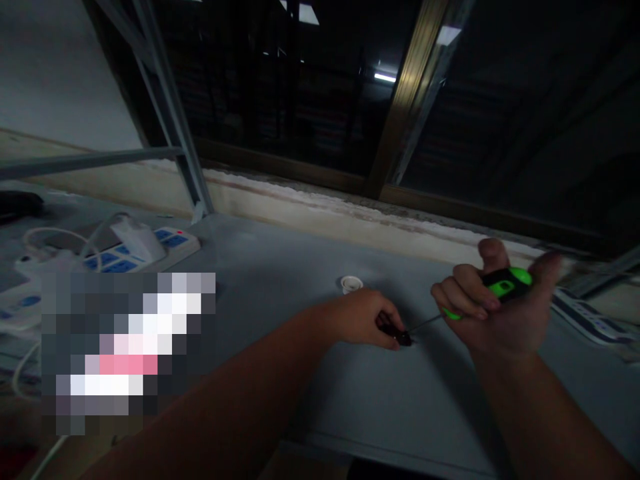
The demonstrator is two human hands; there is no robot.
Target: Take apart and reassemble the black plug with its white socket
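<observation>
My right hand (505, 313) is closed around the green and black handle of a screwdriver (506, 285), palm turned up and thumb raised. Its thin metal shaft slants down to the left. The tip meets a small dark part (397, 333) that my left hand (367, 317) pinches close to the table surface. Fingers cover much of that part, so its kind cannot be made out. Just behind my left hand sits a small round white piece (351, 285), like a cap or ring.
White power strips (183, 247) with blue sockets, plugs and cables lie on the grey table (270, 260) at the left. Another strip-like device (595, 320) lies at the far right. A metal frame (173, 113) stands at the back left, before a dark window (300, 87). A blurred-out patch hides the lower left.
</observation>
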